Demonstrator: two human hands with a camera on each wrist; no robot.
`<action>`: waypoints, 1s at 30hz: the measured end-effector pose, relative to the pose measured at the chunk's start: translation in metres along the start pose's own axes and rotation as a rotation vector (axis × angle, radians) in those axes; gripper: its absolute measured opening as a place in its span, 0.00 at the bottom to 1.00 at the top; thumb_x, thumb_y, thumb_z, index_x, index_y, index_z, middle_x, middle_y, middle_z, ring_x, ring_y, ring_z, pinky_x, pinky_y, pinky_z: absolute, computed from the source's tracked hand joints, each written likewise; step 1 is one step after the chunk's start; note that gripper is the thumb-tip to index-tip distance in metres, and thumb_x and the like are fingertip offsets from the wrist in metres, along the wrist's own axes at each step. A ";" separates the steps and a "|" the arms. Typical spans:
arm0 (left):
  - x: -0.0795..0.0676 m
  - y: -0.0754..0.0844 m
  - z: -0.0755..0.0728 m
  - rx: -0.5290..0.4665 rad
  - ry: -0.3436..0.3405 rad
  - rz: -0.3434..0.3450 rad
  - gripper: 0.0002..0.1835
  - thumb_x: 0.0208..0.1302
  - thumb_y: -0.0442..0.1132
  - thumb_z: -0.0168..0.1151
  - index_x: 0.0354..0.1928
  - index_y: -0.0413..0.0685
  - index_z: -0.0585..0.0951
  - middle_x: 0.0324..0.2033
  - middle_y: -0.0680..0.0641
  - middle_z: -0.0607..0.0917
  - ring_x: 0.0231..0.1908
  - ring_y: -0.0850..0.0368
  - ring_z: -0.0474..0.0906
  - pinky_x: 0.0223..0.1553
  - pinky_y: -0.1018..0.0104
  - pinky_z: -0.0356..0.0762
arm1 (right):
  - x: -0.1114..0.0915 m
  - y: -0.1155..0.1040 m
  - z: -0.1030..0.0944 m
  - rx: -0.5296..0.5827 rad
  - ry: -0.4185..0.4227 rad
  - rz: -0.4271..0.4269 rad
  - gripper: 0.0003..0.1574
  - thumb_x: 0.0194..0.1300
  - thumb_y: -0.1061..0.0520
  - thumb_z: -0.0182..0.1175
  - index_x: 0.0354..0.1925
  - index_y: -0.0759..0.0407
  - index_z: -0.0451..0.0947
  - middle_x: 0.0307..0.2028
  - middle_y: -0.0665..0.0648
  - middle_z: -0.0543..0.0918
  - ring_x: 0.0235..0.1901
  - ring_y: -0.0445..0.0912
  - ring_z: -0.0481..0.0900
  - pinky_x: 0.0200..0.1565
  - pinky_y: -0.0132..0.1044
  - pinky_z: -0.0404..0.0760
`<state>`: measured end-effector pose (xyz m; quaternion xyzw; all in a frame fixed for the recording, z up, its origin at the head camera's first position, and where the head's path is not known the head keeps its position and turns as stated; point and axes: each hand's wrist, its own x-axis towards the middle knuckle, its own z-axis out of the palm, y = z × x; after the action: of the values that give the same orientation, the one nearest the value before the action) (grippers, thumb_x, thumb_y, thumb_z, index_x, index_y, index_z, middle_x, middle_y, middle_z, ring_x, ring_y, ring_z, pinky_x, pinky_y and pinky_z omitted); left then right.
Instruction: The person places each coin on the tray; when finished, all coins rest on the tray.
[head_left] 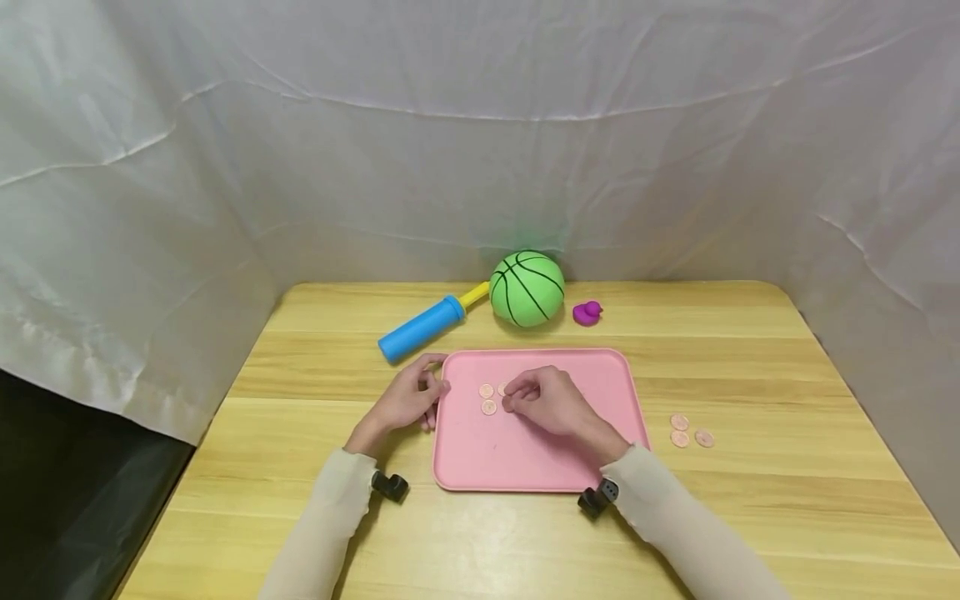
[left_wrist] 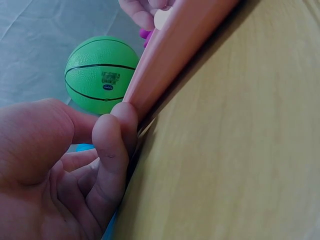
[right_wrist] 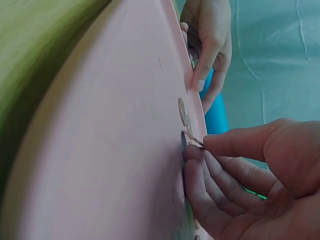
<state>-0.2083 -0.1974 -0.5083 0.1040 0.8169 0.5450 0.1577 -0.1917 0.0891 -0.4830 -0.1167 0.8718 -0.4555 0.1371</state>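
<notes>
Several coins (head_left: 489, 407), inside pink tray (head_left: 480, 458)

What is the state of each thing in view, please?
Pink rectangular tray: right side up
Left hand: holds tray's left edge
Right hand: pinches round copper-coloured coin, tilted
Other visible tray coins: flat
Three coins right of tray: flat
Black-lined green ball: looks inflated
Blue cylindrical pump: on its side
Purple duck: upright
</notes>
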 end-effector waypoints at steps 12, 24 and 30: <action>0.000 0.001 0.000 -0.015 -0.003 -0.017 0.28 0.83 0.33 0.58 0.80 0.41 0.67 0.29 0.45 0.80 0.15 0.59 0.80 0.16 0.67 0.83 | -0.017 0.003 -0.028 -0.010 0.048 0.053 0.11 0.73 0.60 0.70 0.51 0.58 0.91 0.44 0.56 0.92 0.41 0.46 0.86 0.42 0.36 0.89; -0.001 0.004 -0.001 -0.011 0.001 -0.032 0.28 0.84 0.33 0.58 0.81 0.41 0.67 0.29 0.45 0.81 0.15 0.58 0.80 0.16 0.67 0.83 | -0.037 0.021 -0.062 -0.034 0.128 0.013 0.13 0.72 0.62 0.70 0.52 0.63 0.90 0.44 0.60 0.93 0.41 0.47 0.88 0.43 0.32 0.89; -0.002 0.003 0.000 -0.014 -0.004 -0.034 0.29 0.84 0.34 0.57 0.81 0.41 0.66 0.29 0.45 0.80 0.15 0.59 0.80 0.16 0.67 0.83 | -0.043 0.029 -0.070 -0.043 0.156 0.040 0.13 0.73 0.60 0.69 0.53 0.63 0.90 0.46 0.60 0.92 0.44 0.49 0.89 0.49 0.38 0.89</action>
<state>-0.2071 -0.1970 -0.5048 0.0902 0.8144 0.5477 0.1694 -0.1777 0.1727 -0.4626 -0.0662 0.8916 -0.4416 0.0752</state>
